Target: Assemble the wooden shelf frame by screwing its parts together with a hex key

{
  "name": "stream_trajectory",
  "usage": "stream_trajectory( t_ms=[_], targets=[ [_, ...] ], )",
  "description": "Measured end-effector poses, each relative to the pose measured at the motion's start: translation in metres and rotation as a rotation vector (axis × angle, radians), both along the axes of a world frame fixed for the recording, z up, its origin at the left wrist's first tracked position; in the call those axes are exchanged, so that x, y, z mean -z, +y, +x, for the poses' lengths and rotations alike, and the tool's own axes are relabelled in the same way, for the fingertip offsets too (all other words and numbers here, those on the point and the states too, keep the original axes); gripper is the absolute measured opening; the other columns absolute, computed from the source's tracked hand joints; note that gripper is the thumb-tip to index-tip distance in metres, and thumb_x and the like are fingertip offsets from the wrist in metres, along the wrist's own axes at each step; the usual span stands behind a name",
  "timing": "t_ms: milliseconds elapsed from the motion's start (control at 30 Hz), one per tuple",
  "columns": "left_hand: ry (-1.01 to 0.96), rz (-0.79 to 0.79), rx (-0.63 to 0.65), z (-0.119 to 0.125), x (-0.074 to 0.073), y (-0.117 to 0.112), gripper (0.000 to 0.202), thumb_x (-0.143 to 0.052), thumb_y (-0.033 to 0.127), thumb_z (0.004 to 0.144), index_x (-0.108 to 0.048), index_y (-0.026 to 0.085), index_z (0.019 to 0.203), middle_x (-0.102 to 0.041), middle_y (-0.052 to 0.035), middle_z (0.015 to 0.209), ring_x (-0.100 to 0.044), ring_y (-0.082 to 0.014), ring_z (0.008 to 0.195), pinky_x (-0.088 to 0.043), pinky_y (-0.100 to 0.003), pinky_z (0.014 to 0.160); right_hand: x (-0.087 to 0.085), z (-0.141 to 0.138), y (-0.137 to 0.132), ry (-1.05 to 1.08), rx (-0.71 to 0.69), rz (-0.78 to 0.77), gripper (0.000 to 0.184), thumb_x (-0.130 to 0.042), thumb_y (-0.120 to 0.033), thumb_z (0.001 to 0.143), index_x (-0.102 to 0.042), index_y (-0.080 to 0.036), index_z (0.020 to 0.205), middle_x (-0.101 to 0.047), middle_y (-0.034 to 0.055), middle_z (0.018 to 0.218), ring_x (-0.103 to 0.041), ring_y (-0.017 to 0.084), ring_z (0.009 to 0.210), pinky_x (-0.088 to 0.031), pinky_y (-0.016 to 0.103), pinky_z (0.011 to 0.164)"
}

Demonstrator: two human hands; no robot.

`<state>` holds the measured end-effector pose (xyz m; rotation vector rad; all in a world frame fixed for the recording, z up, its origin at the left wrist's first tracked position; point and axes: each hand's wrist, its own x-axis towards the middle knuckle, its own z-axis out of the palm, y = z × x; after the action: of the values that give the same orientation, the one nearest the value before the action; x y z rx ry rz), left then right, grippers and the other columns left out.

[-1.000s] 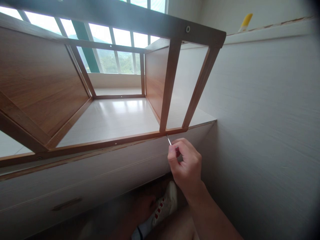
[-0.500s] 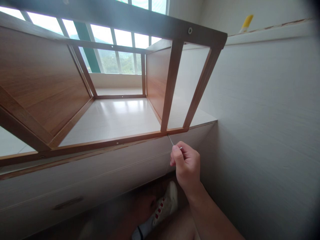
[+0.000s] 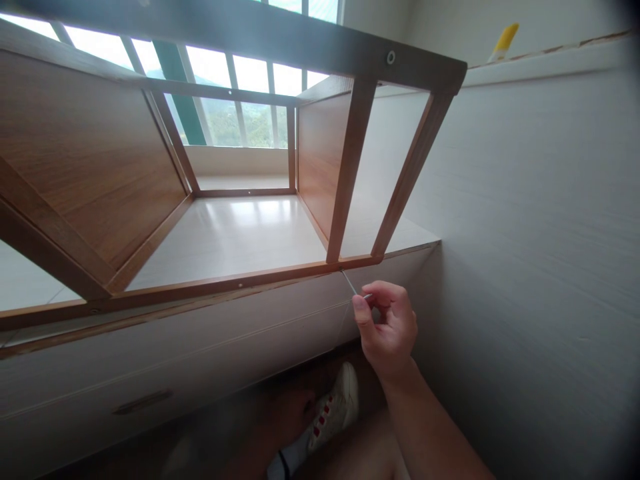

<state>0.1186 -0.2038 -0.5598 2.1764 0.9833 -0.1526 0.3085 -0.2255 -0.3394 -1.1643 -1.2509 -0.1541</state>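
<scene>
A brown wooden shelf frame (image 3: pixel 350 167) lies on its side on a white window bench (image 3: pixel 230 233). My right hand (image 3: pixel 387 327) is closed around a thin metal hex key (image 3: pixel 350 283), pinched between thumb and fingers. The key's tip sits in the frame's lower rail (image 3: pixel 225 285), just below an upright slat. My left hand is out of view.
A white wall (image 3: pixel 530 233) rises close on the right. The bench front has a drawer with a recessed handle (image 3: pixel 143 402). My foot in a white shoe (image 3: pixel 333 407) rests on the floor below. A window (image 3: pixel 235 107) lies behind the frame. A yellow object (image 3: pixel 506 40) sits on the wall ledge.
My right hand has shifted slightly right and turned, so the key's bent arm now sticks out past my thumb. The view has drifted a little left.
</scene>
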Motion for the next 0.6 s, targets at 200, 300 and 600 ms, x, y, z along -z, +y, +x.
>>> stream_trajectory(
  t_ms=[200, 300, 600],
  targets=[
    [-0.004, 0.004, -0.004, 0.000, -0.002, -0.001, 0.015, -0.055, 0.025, 0.093, -0.069, 0.019, 0.090, -0.070, -0.0077, 0.091, -0.062, -0.0235, 0.084, -0.030, -0.032, 0.067, -0.005, 0.003, 0.000, -0.096, -0.005, 0.010, 0.015, -0.071, -0.023, 0.089, -0.061, -0.022, 0.078, -0.059, -0.0039, 0.063, -0.051, 0.010, 0.054, -0.043, 0.025, 0.056],
    [-0.011, 0.000, -0.008, 0.000, -0.003, -0.001, 0.016, -0.055, 0.024, 0.094, -0.069, 0.019, 0.089, -0.070, -0.0078, 0.092, -0.062, -0.0234, 0.085, -0.031, -0.033, 0.068, -0.009, -0.001, -0.002, -0.042, -0.034, -0.058, 0.022, -0.069, -0.024, 0.090, -0.062, -0.020, 0.070, -0.056, -0.0041, 0.057, -0.050, 0.009, 0.051, -0.041, 0.025, 0.055],
    [-0.025, -0.024, -0.025, 0.000, -0.003, -0.001, 0.015, -0.056, 0.024, 0.092, -0.069, 0.019, 0.088, -0.069, -0.0065, 0.090, -0.060, -0.0228, 0.083, -0.033, -0.034, 0.069, -0.018, -0.023, -0.002, 0.775, -0.598, -0.313, 0.036, -0.061, -0.042, 0.093, -0.073, -0.016, 0.071, -0.058, -0.0009, 0.046, -0.049, 0.011, 0.037, -0.037, 0.023, 0.038]
  ],
)
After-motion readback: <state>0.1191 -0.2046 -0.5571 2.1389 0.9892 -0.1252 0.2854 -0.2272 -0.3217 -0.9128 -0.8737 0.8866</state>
